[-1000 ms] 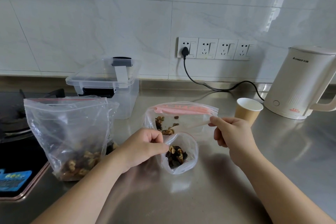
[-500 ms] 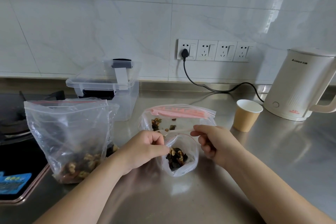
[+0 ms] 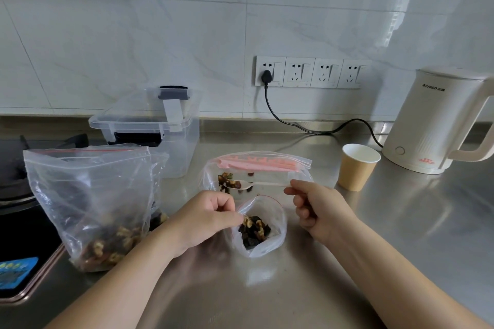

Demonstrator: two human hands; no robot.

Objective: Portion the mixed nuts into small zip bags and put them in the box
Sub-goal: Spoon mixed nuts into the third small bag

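Note:
A small zip bag (image 3: pixel 270 244) stands open on the steel counter with mixed nuts (image 3: pixel 254 228) in its bottom. My left hand (image 3: pixel 205 218) pinches its left rim. My right hand (image 3: pixel 318 208) pinches the handle of a white plastic spoon (image 3: pixel 240 184), whose bowl holds a few nuts just above the small bag's mouth. Behind it lies a medium zip bag (image 3: pixel 267 165) with a pink strip and a few nuts inside. A clear plastic box (image 3: pixel 184 139) with its lid resting on top stands at the back left.
A large zip bag of mixed nuts (image 3: pixel 88 203) stands at the left, beside a black stove (image 3: pixel 16 195). A paper cup (image 3: pixel 357 168) and a white kettle (image 3: pixel 438 120) sit at the right. A black cord (image 3: pixel 294 125) runs along the back wall.
My right hand has moved left and lower, bringing the spoon with nuts from the medium bag to just above the small bag. The left hand keeps its hold on the rim.

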